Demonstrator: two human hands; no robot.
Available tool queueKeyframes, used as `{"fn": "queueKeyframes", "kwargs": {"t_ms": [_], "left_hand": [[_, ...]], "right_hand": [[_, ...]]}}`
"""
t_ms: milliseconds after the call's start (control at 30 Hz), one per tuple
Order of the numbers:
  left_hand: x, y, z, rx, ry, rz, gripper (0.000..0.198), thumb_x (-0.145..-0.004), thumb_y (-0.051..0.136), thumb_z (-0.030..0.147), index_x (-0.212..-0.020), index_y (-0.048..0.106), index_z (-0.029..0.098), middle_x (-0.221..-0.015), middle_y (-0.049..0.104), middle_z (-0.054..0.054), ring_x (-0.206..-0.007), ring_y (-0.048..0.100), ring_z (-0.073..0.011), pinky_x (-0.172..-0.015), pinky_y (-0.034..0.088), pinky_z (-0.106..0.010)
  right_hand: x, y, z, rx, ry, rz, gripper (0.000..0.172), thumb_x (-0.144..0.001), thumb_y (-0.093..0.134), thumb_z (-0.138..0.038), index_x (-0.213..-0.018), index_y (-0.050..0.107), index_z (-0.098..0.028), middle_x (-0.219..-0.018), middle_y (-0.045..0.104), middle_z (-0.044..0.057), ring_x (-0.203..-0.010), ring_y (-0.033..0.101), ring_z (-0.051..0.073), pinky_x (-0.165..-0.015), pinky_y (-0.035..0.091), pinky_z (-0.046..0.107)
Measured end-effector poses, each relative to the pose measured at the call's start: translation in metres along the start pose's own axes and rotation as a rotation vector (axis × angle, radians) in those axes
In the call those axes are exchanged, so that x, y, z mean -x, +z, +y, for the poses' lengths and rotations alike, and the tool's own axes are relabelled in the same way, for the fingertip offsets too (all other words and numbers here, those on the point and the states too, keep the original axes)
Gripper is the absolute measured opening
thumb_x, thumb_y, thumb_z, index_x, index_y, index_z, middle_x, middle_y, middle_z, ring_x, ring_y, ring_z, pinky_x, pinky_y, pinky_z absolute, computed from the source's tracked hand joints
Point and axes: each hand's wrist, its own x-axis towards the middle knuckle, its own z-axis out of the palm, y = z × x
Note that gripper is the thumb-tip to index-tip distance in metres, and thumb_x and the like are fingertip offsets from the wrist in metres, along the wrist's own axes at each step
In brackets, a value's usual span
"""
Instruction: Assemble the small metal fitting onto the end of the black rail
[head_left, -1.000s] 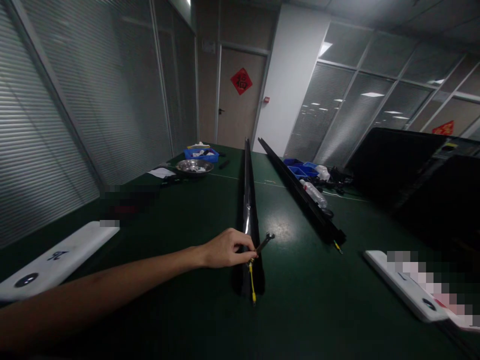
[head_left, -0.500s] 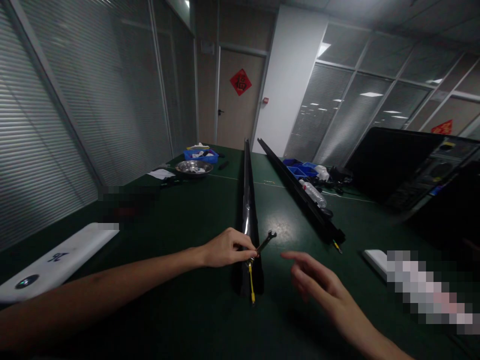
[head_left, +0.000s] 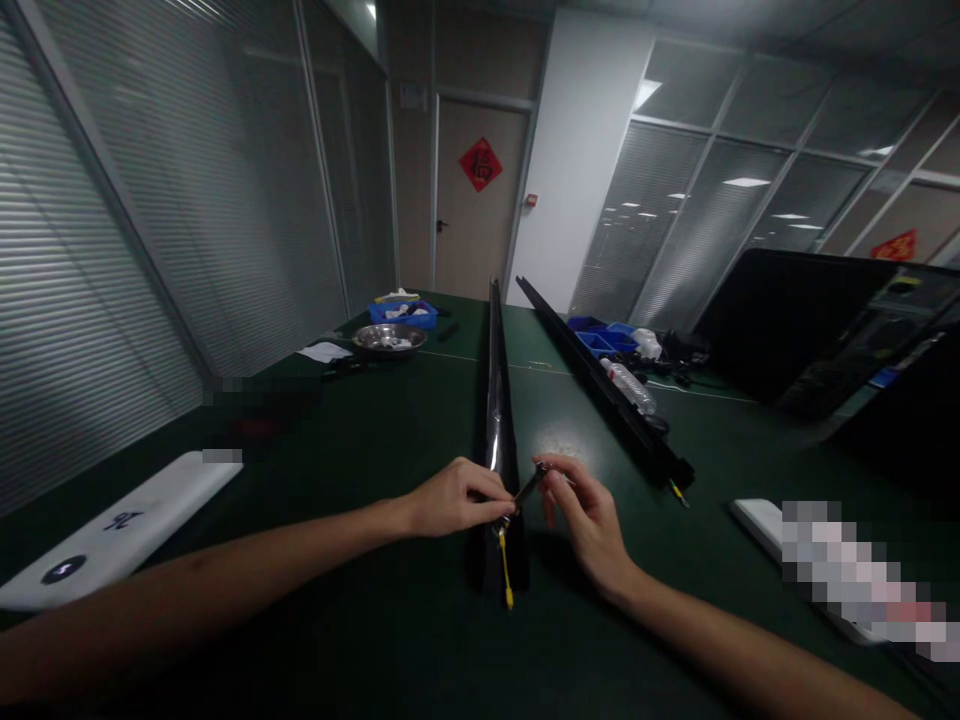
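Note:
A long glossy black rail [head_left: 496, 400] lies lengthwise on the dark green table, its near end between my hands. My left hand [head_left: 456, 497] reaches across from the left and pinches the near end of a small wrench [head_left: 529, 487] against the rail. The wrench slants up to the right, and my right hand [head_left: 589, 510] has its thumb and fingertips on the open-jaw end. A short yellow wire [head_left: 506, 570] hangs from the rail's near end, just below my left fingertips. What the wrench's lower end rests on is hidden by my fingers.
Right of centre lies a second black rail [head_left: 600, 380] with a yellow wire tip, next to a plastic bottle [head_left: 628, 386] and blue bins [head_left: 600, 343]. A steel bowl [head_left: 388, 341] and blue basket [head_left: 403, 314] stand far left. White panels [head_left: 142, 520] lie at both sides.
My right hand has moved left and upward from beside the rail, closing its fingers on the wrench's free end. My left hand keeps its place.

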Motion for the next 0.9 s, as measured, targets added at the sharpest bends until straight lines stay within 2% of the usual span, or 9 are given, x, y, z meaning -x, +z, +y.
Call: {"fn": "queueKeyframes", "kwargs": {"t_ms": [300, 533, 900], "left_hand": [[0.001, -0.002, 0.001, -0.026, 0.006, -0.019, 0.026, -0.102, 0.065, 0.032, -0.098, 0.083, 0.013, -0.088, 0.077, -0.006, -0.071, 0.066, -0.013, -0.062, 0.044, -0.02], [0.001, -0.002, 0.002, -0.066, 0.005, -0.02, 0.026, -0.102, 0.065, 0.032, -0.097, 0.083, 0.013, -0.083, 0.074, -0.005, -0.068, 0.064, -0.0126, -0.06, 0.041, -0.02], [0.0, -0.002, 0.002, -0.098, 0.004, -0.027, 0.025, -0.102, 0.063, 0.031, -0.097, 0.08, 0.013, -0.084, 0.073, -0.004, -0.063, 0.057, -0.0104, -0.058, 0.037, -0.019]], "right_hand": [[-0.004, 0.0, -0.003, -0.028, -0.022, 0.055, 0.029, -0.101, 0.063, -0.046, -0.113, 0.072, -0.021, -0.076, 0.059, -0.002, -0.059, 0.057, 0.012, -0.057, 0.047, 0.027], [-0.009, -0.002, -0.007, 0.008, -0.093, 0.034, 0.029, -0.102, 0.061, -0.046, -0.109, 0.075, -0.022, -0.075, 0.056, -0.001, -0.06, 0.057, 0.013, -0.061, 0.049, 0.028], [-0.009, -0.002, -0.004, -0.016, -0.049, 0.019, 0.032, -0.1, 0.063, -0.051, -0.111, 0.074, -0.023, -0.078, 0.055, -0.001, -0.06, 0.054, 0.013, -0.058, 0.048, 0.027]]}}
